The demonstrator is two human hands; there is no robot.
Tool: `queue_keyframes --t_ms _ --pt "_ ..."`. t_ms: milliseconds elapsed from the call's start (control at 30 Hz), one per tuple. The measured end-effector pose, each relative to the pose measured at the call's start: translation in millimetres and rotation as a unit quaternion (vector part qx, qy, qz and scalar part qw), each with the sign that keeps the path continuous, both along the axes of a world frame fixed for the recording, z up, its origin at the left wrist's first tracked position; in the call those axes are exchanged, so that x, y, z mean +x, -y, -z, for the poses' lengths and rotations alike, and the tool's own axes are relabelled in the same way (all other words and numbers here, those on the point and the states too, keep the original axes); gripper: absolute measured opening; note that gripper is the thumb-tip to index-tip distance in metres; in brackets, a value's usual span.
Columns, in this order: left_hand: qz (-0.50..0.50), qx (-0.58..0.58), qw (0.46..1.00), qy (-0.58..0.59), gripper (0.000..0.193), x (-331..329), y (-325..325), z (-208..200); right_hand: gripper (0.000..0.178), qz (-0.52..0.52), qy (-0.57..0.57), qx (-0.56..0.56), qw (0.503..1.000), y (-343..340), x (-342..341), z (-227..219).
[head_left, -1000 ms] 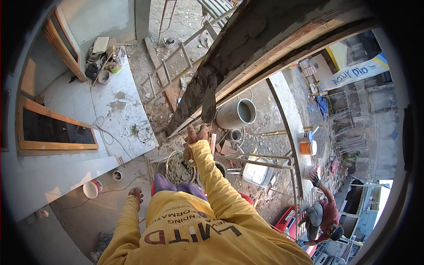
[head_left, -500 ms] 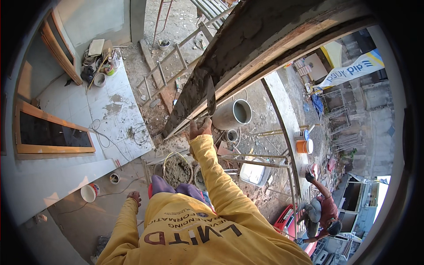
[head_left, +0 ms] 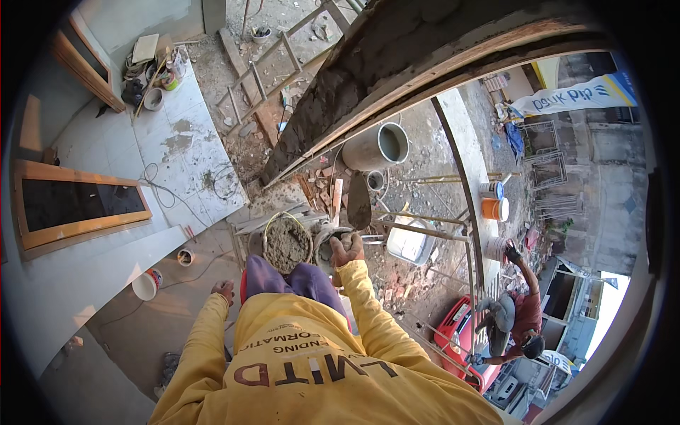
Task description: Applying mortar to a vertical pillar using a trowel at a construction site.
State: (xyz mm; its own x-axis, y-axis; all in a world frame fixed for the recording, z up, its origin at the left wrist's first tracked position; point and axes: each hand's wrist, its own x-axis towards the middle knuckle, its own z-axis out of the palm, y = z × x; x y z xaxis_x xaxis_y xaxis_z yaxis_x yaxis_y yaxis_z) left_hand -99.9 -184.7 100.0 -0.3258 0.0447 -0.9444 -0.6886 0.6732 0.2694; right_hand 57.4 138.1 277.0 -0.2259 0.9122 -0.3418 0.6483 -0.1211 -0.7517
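Note:
My right hand [head_left: 346, 251] is closed round the handle of a trowel [head_left: 359, 204], whose pointed blade sticks up and away from me. The hand hangs just right of my knees, over a smaller container [head_left: 327, 239] that it partly hides. Beside that container stands a bucket of wet grey mortar [head_left: 289, 246] with a yellow handle. Low at my left side is my left hand [head_left: 224, 290], its fingers curled and no object visible in it. Ahead runs a long edge of wall coated in dark wet plaster [head_left: 382, 78], with a wooden batten [head_left: 425, 78] along it.
A large grey drum [head_left: 379, 145] and a small pail [head_left: 375, 180] stand below on the right. Scaffold bars [head_left: 425, 230] cross near a white tub [head_left: 409, 244]. A co-worker [head_left: 524, 315] holds a bucket at far right. Orange-framed windows [head_left: 85, 205] lie left.
My right hand has come down from the plastered edge toward my knees, bringing the trowel with it. My left hand stays low at my side.

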Motion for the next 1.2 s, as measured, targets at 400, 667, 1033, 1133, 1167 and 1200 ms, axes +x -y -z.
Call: queue_keyframes --t_ms 400,667,1033,1133,1167,1200 --pt "0.494 -0.091 0.865 0.009 0.089 69 -53 -8 0.028 0.027 0.335 -0.484 0.808 41 111 168" --pt "0.493 -0.150 0.846 0.133 0.109 94 -87 20 0.036 -0.473 0.260 -0.193 0.820 31 93 331" --pt "0.427 -0.162 0.880 0.129 0.113 129 -88 51 0.036 -0.392 0.312 -0.297 0.813 28 80 452" --pt "0.423 -0.149 0.886 0.120 0.112 135 -93 51 0.037 -0.288 0.338 -0.363 0.819 39 104 464" --pt "0.419 -0.154 0.887 0.115 0.112 136 -91 51 0.037 -0.326 0.351 -0.331 0.813 47 113 466" --pt "0.416 -0.157 0.889 0.110 0.112 138 -89 51 0.037 -0.362 0.363 -0.298 0.805 50 135 455"
